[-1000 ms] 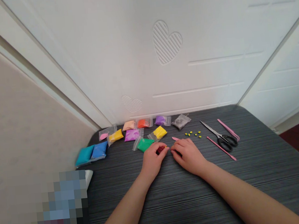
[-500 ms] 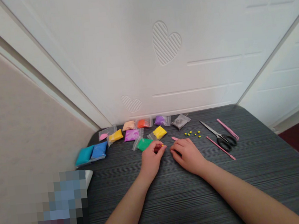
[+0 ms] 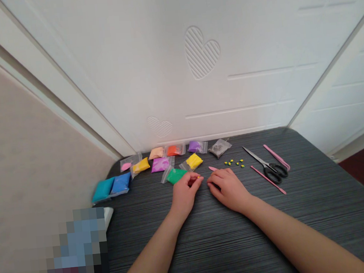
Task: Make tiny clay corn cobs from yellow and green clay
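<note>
My left hand (image 3: 184,193) rests on the dark striped table (image 3: 211,241), fingers curled round a small red lump of clay (image 3: 192,181) with a tiny yellow bit at its tip. My right hand (image 3: 228,187) lies just to its right, fingers bent in a pinch; a pink tool (image 3: 212,168) pokes out beyond it, and I cannot tell whether the fingers hold it. A green clay bag (image 3: 174,176) lies just behind my left hand. Several tiny yellow clay pieces (image 3: 235,162) sit beyond my right hand.
Bags of clay line the back: yellow (image 3: 194,160), magenta (image 3: 159,165), purple (image 3: 196,146), orange (image 3: 173,150), grey (image 3: 219,148), blue (image 3: 120,183), teal (image 3: 102,189). Black scissors (image 3: 266,165) and pink sticks (image 3: 267,179) lie right. A white panel (image 3: 201,66) stands behind.
My hands have drawn slightly apart; the left one has lifted the red lump a little away from my right fingertips. Everything else is unmoved.
</note>
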A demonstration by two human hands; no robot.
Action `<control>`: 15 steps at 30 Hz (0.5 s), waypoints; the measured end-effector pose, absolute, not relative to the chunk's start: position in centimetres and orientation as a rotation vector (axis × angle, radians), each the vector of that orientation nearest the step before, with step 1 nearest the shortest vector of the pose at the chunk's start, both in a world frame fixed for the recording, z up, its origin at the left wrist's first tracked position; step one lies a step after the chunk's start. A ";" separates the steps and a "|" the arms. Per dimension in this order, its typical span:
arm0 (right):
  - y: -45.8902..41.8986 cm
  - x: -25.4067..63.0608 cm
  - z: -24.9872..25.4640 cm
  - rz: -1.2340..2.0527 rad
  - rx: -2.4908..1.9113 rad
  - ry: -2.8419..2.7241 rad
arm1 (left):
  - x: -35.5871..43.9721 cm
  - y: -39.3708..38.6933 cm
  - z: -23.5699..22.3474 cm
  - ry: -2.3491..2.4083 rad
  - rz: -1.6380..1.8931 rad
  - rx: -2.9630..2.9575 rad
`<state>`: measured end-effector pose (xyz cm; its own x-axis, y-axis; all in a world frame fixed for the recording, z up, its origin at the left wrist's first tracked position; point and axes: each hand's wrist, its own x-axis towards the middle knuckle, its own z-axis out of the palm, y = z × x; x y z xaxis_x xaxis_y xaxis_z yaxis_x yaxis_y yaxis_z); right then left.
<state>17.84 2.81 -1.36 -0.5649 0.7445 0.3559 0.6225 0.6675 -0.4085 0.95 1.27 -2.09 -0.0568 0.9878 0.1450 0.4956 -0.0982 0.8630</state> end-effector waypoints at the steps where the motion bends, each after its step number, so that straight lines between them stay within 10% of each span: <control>1: 2.8 17.8 -1.4 0.325 -1.058 -2.379 | 1.0 1.2 -2.0 1.602 1.077 1.647; 15: 2.8 17.9 -1.4 0.349 -1.063 -2.383 | 0.8 1.4 -2.5 1.634 1.133 1.681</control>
